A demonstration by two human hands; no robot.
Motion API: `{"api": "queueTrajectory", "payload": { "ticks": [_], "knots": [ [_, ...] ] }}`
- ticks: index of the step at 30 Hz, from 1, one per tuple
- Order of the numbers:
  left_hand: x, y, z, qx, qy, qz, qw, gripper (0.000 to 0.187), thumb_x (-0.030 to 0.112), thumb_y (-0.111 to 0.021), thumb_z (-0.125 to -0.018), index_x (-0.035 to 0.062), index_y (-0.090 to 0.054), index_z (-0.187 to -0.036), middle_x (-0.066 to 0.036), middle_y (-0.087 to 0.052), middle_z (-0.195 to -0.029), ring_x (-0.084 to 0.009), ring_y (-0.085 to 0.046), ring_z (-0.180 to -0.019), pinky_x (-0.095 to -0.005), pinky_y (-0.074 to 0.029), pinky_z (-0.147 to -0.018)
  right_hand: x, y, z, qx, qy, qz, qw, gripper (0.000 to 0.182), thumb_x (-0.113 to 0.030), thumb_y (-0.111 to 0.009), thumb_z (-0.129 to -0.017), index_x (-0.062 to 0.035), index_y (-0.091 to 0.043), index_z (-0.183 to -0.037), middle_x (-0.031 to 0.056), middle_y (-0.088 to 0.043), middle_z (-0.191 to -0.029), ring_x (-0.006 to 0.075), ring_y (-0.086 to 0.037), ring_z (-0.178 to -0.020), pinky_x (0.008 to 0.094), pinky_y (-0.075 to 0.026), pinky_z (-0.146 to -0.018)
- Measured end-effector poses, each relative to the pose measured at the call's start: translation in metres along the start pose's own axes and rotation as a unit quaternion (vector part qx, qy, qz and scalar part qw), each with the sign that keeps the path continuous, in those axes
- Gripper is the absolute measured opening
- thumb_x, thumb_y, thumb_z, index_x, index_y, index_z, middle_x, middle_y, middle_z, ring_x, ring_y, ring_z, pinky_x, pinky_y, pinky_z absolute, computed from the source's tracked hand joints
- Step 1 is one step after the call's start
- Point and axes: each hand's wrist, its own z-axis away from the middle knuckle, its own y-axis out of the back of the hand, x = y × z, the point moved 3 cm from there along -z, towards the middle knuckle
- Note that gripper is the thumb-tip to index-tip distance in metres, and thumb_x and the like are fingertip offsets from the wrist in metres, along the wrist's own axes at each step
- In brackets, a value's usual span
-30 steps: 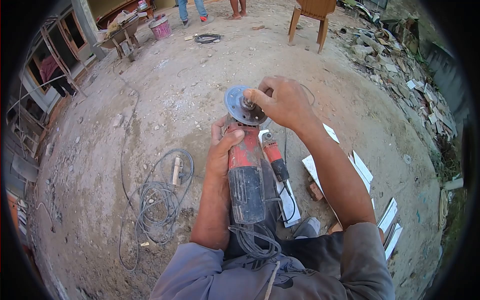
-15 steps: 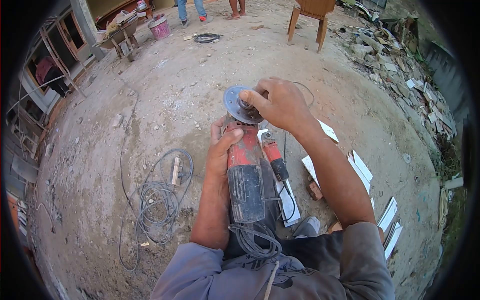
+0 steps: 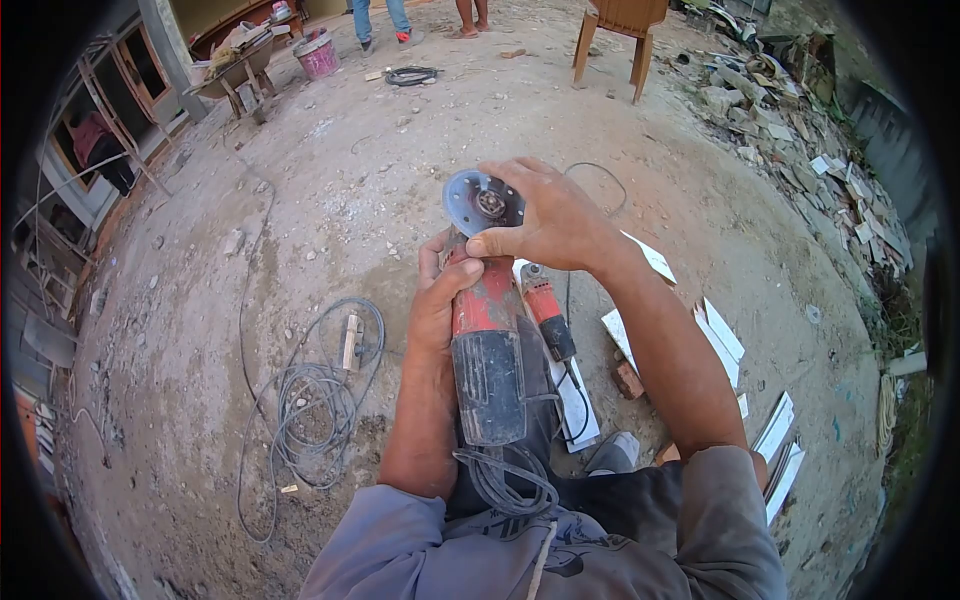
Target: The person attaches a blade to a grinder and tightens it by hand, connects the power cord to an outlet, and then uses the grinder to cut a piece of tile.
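My left hand (image 3: 442, 290) is wrapped round the neck of a large red and black angle grinder (image 3: 488, 370), its thumb on the red housing. The grinder stands with its head away from me and its cable looped at the rear. A metal cutting disc (image 3: 461, 206) with holes sits on the head, the spindle hub showing at its centre. My right hand (image 3: 555, 215) grips the disc's right side, fingers at the upper edge and thumb at the lower edge. Just right of the grinder lies a smaller red and black angle grinder (image 3: 546, 312).
A coiled grey cable (image 3: 315, 410) and a wooden piece (image 3: 352, 342) lie on the dirt at left. White tile strips (image 3: 720, 340) and a brick piece (image 3: 628, 381) lie at right. Further off are a wheelbarrow (image 3: 237, 75), a bucket (image 3: 318, 58), a brown chair (image 3: 625, 20), rubble (image 3: 790, 150) and several people.
My right thumb has moved from the disc's centre down to its lower edge, and the fingers now spread over its right side. The hub is uncovered. My left hand keeps its hold.
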Motion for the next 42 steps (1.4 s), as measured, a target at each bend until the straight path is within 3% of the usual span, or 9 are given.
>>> {"api": "queueTrajectory", "payload": {
  "ticks": [5,7,11,14,16,20,28,38,42],
  "knots": [
    [0.000,-0.003,0.001,-0.007,-0.005,0.010,1.000,0.063,0.015,-0.065,-0.077,-0.0014,-0.033,-0.130,-0.025,-0.055,-0.115,-0.0341,-0.064,-0.096,-0.0451,-0.054,-0.087,-0.007,0.000,0.004,-0.022,-0.133,0.034,0.990,0.099,-0.066,-0.075,-0.065,-0.0033,-0.050,-0.136,0.0231,-0.051,-0.134,0.0373,-0.048,-0.126,0.0444,-0.040,-0.105],
    [0.003,-0.003,0.002,-0.001,-0.011,0.019,1.000,0.062,0.015,-0.065,-0.077,-0.0014,-0.034,-0.128,-0.025,-0.054,-0.116,-0.0338,-0.063,-0.097,-0.0449,-0.054,-0.087,-0.005,-0.006,0.005,0.090,0.025,0.069,0.993,0.099,-0.066,-0.074,-0.067,-0.0040,-0.046,-0.140,0.0238,-0.048,-0.136,0.0385,-0.045,-0.128,0.0461,-0.038,-0.106],
    [0.000,0.000,0.000,-0.047,0.013,0.035,0.998,0.062,0.010,-0.068,-0.076,0.0015,-0.035,-0.127,-0.022,-0.053,-0.117,-0.0316,-0.061,-0.102,-0.0437,-0.055,-0.087,0.003,-0.010,-0.002,0.058,0.086,0.025,0.994,0.097,-0.062,-0.073,-0.070,-0.0046,-0.043,-0.142,0.0252,-0.045,-0.138,0.0404,-0.042,-0.130,0.0474,-0.036,-0.107],
    [0.000,0.001,-0.001,-0.040,0.025,0.066,0.997,0.064,0.006,-0.069,-0.075,0.0034,-0.034,-0.128,-0.021,-0.053,-0.116,-0.0298,-0.061,-0.103,-0.0434,-0.056,-0.087,-0.007,-0.018,-0.002,0.060,0.057,0.004,0.997,0.088,-0.057,-0.068,-0.075,0.0000,-0.045,-0.138,0.0282,-0.047,-0.135,0.0443,-0.045,-0.126,0.0464,-0.041,-0.104],
    [-0.001,0.003,-0.001,-0.026,0.032,0.065,0.997,0.061,0.006,-0.069,-0.076,0.0037,-0.035,-0.127,-0.020,-0.053,-0.116,-0.0293,-0.061,-0.103,-0.0432,-0.056,-0.087,-0.011,-0.022,-0.002,0.070,-0.071,0.026,0.995,0.086,-0.057,-0.066,-0.077,0.0010,-0.046,-0.137,0.0287,-0.050,-0.132,0.0443,-0.047,-0.124,0.0468,-0.040,-0.104],
    [-0.001,0.004,-0.001,-0.032,0.026,0.073,0.996,0.056,0.005,-0.067,-0.077,0.0042,-0.036,-0.124,-0.020,-0.053,-0.116,-0.0284,-0.060,-0.104,-0.0430,-0.055,-0.089,-0.017,-0.023,-0.002,0.083,-0.119,0.049,0.988,0.084,-0.056,-0.064,-0.078,0.0019,-0.046,-0.137,0.0294,-0.052,-0.130,0.0447,-0.049,-0.122,0.0467,-0.041,-0.103],
    [0.002,0.011,-0.001,-0.074,0.021,0.085,0.993,0.063,0.006,-0.066,-0.076,0.0035,-0.035,-0.131,-0.019,-0.052,-0.122,-0.0279,-0.058,-0.111,-0.0431,-0.050,-0.096,-0.002,-0.018,-0.005,0.051,0.129,0.076,0.987,0.098,-0.071,-0.066,-0.072,-0.0080,-0.041,-0.143,0.0192,-0.037,-0.147,0.0395,-0.025,-0.142,0.0521,-0.028,-0.113],
    [0.000,0.005,-0.004,-0.160,0.054,0.093,0.981,0.071,0.012,-0.069,-0.076,0.0031,-0.032,-0.136,-0.020,-0.045,-0.134,-0.0292,-0.048,-0.125,-0.0436,-0.043,-0.105,-0.010,-0.002,0.002,0.097,0.300,0.119,0.942,0.091,-0.069,-0.065,-0.074,-0.0086,-0.044,-0.139,0.0199,-0.043,-0.142,0.0395,-0.037,-0.135,0.0490,-0.035,-0.109],
    [0.004,0.008,-0.003,-0.154,0.076,0.093,0.981,0.065,0.011,-0.068,-0.080,0.0032,-0.034,-0.135,-0.019,-0.049,-0.126,-0.0269,-0.054,-0.117,-0.0411,-0.046,-0.101,-0.014,-0.002,0.004,0.056,0.262,0.138,0.954,0.077,-0.056,-0.067,-0.077,-0.0036,-0.051,-0.131,0.0212,-0.048,-0.134,0.0400,-0.049,-0.120,0.0493,-0.041,-0.100]
  ]
}}
